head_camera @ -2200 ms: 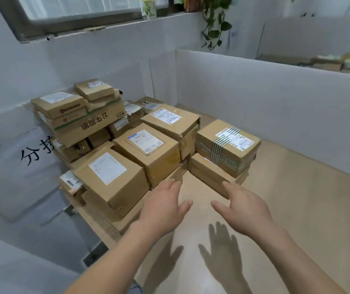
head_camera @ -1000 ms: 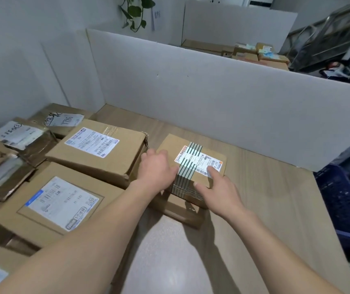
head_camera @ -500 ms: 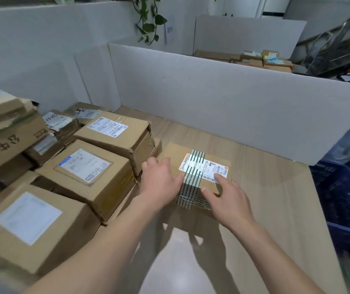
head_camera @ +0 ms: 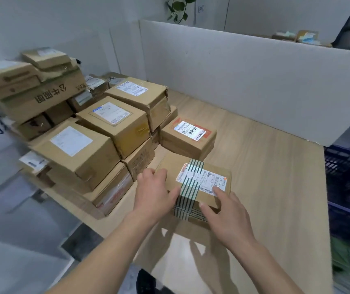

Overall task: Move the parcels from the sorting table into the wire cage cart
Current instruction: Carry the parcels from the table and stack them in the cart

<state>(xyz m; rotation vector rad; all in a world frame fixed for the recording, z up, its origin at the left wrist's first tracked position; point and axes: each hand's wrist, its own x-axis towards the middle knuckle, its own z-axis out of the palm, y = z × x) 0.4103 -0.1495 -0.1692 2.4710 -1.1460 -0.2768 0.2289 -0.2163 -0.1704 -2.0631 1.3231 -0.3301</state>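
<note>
A small cardboard parcel (head_camera: pixel 208 172) bound with green-striped tape and bearing a white label is held above the wooden sorting table (head_camera: pixel 275 177). My left hand (head_camera: pixel 155 194) grips its left side, fingers over the top edge. My right hand (head_camera: pixel 227 215) grips its near right corner, fingers on the label. Behind it lies the flat parcel (head_camera: pixel 188 137) with a red-bordered label that was under it. A pile of cardboard parcels (head_camera: pixel 97 128) fills the table's left half. The wire cage cart is not clearly in view.
A white partition wall (head_camera: pixel 244 71) closes the table's far side. A dark blue crate (head_camera: pixel 348 179) stands past the table's right edge. Bare table surface stretches to the right of the held parcel. More parcels (head_camera: pixel 303 37) sit beyond the partition.
Both hands closed on the striped parcel, lifted it off the flat parcel below and drew it toward me. The red-labelled parcel underneath is now uncovered.
</note>
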